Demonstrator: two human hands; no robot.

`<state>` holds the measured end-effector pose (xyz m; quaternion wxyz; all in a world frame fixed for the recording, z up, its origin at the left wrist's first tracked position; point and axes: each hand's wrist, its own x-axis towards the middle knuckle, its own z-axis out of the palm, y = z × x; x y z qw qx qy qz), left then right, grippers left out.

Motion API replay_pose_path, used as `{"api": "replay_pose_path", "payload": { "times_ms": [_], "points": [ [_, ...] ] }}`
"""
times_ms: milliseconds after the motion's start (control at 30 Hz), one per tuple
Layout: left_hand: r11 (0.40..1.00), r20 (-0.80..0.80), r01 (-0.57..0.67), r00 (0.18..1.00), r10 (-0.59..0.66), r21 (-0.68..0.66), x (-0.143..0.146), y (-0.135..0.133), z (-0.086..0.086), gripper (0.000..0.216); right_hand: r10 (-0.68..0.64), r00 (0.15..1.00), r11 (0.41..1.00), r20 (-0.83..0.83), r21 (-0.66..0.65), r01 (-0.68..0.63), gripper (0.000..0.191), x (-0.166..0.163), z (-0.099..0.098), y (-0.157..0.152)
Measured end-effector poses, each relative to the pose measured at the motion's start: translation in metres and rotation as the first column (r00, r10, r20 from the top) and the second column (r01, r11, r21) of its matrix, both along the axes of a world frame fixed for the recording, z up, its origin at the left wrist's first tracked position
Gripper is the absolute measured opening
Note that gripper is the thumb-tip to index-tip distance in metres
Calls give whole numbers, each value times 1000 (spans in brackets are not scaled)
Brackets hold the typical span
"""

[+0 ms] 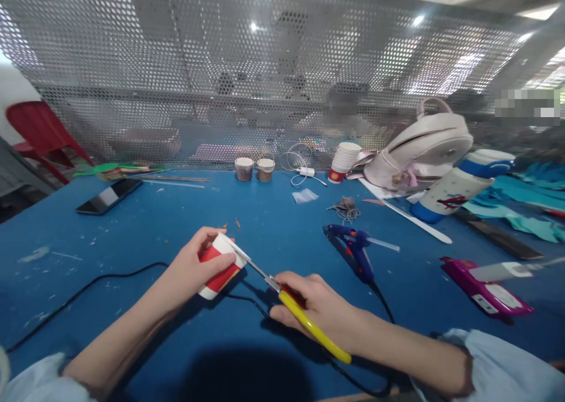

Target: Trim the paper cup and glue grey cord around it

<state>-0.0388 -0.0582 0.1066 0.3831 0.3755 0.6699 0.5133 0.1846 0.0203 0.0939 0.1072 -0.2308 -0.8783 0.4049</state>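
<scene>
My left hand (194, 263) grips a red and white paper cup (218, 281), tilted on its side above the blue table. The fingers wrap around it, with the thumb across its near face. My right hand (315, 308) is closed on yellow-handled scissors (304, 322). Their metal blades point up and left and meet the cup at its white rim; whether they cut into it I cannot tell. Right of the cup, apart from both hands, lies a blue glue gun (357, 246) with a clear glue stick in its back end.
A black cable (97, 278) crosses the table (145, 243) under my arms. Toward the back are a phone (110, 196), two small tubs (244, 169), stacked paper cups (344, 160) and a white backpack (424, 146). To the right are a bottle (454, 193) and a magenta device (485, 290).
</scene>
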Motion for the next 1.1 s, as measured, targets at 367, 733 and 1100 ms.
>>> {"api": "replay_pose_path", "payload": {
  "times_ms": [367,733,1100],
  "points": [
    [993,306,94,950,-67,-75,-4,7,-11,69,-40,998,999,38,-23,41,32,4,1,-1],
    [993,344,108,935,-82,-56,-5,7,-12,53,-50,999,998,7,-24,50,32,-1,4,-1],
    [963,457,250,871,-178,-101,-3,5,-12,58,-17,999,1000,47,-18,18,34,6,3,-5]
  ]
}}
